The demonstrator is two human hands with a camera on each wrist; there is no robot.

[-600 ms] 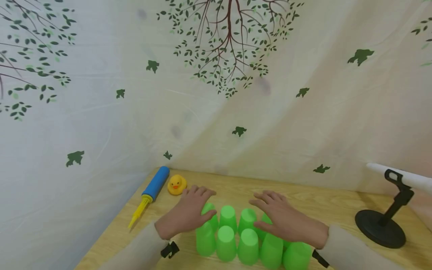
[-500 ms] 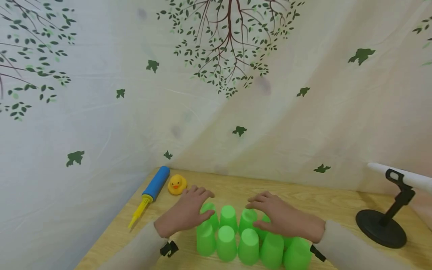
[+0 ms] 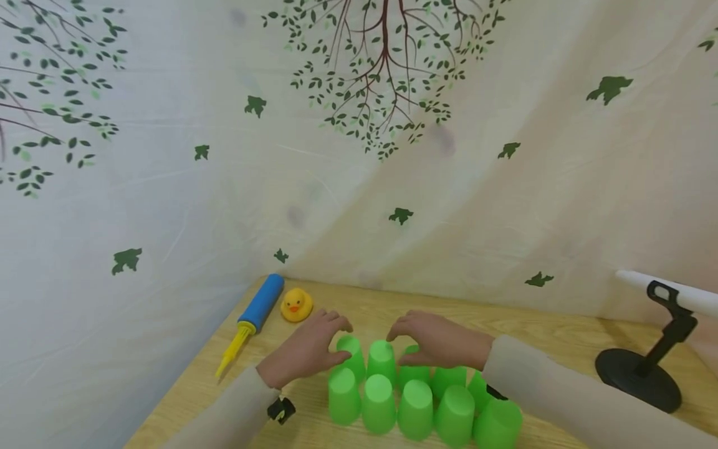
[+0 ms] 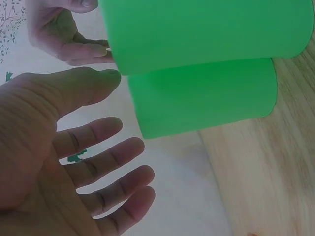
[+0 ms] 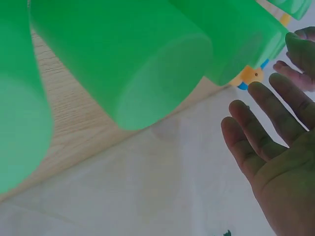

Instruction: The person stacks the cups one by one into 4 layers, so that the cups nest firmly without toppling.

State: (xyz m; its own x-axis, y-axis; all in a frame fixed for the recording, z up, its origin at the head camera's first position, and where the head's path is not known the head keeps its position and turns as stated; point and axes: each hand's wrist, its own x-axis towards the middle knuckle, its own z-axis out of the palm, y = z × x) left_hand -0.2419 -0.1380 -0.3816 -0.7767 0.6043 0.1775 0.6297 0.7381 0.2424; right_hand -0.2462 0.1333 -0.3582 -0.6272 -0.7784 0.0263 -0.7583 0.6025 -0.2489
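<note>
Several upside-down green plastic cups stand in two rows, among them a front-row cup (image 3: 379, 405) and a back-row cup (image 3: 381, 357). My left hand (image 3: 308, 347) is over the left end of the back row, fingers spread and loosely bent. In the left wrist view its thumb lies right at the base edge of a cup (image 4: 206, 34), and its palm holds nothing. My right hand (image 3: 443, 341) hovers over the middle of the back row, fingers bent, thumb overlapping a cup (image 3: 415, 374). The right wrist view shows its relaxed fingers (image 5: 268, 115) holding nothing.
A yellow rubber duck (image 3: 296, 305) sits behind my left hand, beside a blue and yellow hand pump (image 3: 262, 305). At the right, a black stand (image 3: 638, 379) carries a white tube (image 3: 695, 299). A printed curtain (image 3: 336, 187) hangs behind the wooden table (image 3: 555, 321).
My right hand has moved left along the back row toward my left hand, uncovering cups at the right. My left hand has hardly moved. The cups stand as before.
</note>
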